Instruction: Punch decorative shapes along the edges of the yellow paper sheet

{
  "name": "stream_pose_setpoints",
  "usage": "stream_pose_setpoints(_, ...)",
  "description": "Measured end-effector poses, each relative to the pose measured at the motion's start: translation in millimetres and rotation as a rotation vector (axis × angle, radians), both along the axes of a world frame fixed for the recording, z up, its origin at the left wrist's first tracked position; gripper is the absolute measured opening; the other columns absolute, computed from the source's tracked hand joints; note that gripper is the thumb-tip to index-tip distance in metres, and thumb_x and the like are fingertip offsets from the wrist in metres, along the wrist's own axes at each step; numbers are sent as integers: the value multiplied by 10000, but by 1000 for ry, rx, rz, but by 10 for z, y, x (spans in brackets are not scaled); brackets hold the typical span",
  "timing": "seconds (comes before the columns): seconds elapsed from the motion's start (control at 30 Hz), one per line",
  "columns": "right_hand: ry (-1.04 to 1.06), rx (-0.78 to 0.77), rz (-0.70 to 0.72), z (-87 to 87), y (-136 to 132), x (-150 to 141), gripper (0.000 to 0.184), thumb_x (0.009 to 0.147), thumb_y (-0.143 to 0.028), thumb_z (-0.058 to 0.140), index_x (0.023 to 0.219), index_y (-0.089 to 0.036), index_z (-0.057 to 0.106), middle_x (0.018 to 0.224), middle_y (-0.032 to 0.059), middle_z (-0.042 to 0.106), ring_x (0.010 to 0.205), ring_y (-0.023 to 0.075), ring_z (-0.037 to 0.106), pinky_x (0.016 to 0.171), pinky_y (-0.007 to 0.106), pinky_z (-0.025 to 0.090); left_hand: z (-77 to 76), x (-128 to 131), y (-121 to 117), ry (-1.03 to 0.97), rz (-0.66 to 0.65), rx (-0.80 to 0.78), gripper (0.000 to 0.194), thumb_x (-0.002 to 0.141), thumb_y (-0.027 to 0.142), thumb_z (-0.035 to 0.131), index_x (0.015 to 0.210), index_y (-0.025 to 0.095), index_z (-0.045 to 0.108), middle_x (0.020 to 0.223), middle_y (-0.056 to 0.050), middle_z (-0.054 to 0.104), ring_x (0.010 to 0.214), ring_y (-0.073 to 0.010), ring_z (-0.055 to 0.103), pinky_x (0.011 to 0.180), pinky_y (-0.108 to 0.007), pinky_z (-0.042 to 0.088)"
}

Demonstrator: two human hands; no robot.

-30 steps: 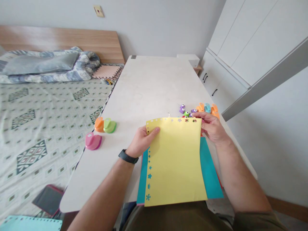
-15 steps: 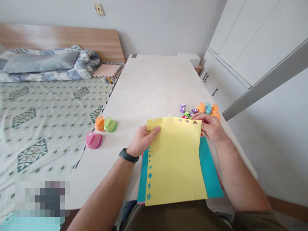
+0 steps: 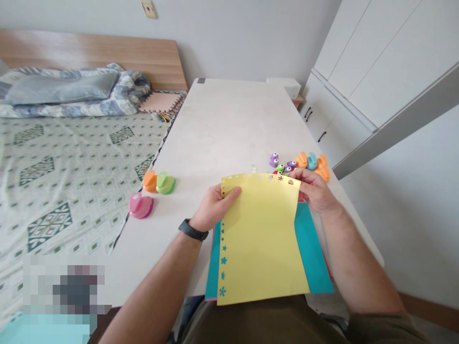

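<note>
Well, going from the left, a pink punch (image 3: 141, 205) sits by the left edge of the white table (image 3: 233, 119), with an orange punch (image 3: 150, 181) and a green punch (image 3: 165, 183) side by side just beyond it. Next comes my left hand (image 3: 218, 205), a dark band (image 3: 192, 230) around its wrist. Its grip is narrow, closed on the yellow sheet (image 3: 265, 239) near the top left corner, thumb flat on the face and fingers behind. That sheet is at the table's near edge, over a teal sheet (image 3: 311, 248) that shows on both sides; cut-out shapes run down its left side and along its top, a heart in the top right corner. At that corner is my right hand (image 3: 317, 191), fingers bent in; the sheet partly hides them, so I cannot tell how tightly they close. Something pink shows beneath this hand. Just past it, toward the table's right edge, are small purple, green and red punches (image 3: 274, 160), then orange and blue punches (image 3: 311, 161).
</note>
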State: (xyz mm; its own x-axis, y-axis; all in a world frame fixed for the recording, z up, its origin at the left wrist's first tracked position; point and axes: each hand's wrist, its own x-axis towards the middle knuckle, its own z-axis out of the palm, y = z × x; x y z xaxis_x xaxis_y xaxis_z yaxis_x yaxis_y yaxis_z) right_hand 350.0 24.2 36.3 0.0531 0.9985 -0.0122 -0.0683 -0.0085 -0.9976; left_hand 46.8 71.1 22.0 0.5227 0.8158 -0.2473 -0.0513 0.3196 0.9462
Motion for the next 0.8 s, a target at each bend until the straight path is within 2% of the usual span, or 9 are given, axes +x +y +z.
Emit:
stream_pose_setpoints(0.2, 33, -16, 11, -16, 14, -1, 193, 799, -384, 830, 867, -237, 726, 765, 12, 678, 545, 128, 562, 464, 261, 453, 3, -3, -1, 2, 9, 2, 593, 835, 606, 775, 1234, 171, 712, 1079, -117, 809, 868, -308, 794, 737, -395, 656)
stream_pose_setpoints(0.6, 127, -53, -20, 14, 28, -58, 143, 753, -310, 789, 775, -217, 683, 765, 6, 661, 409, 44, 331, 352, 208, 219, -30, -15, 10, 1, 4, 21, 565, 866, 590, 749, 1249, 177, 702, 1105, -108, 800, 897, -294, 791, 756, -382, 650)
stream_pose_setpoints(0.8, 147, -93, -1, 21, 30, -46, 147, 738, -312, 791, 770, -221, 680, 728, 5, 649, 402, 42, 288, 357, 211, 168, -72, -12, 14, -5, 6, 32, 526, 888, 572, 733, 1216, 162, 699, 1095, -112, 796, 856, -270, 784, 726, -357, 636)
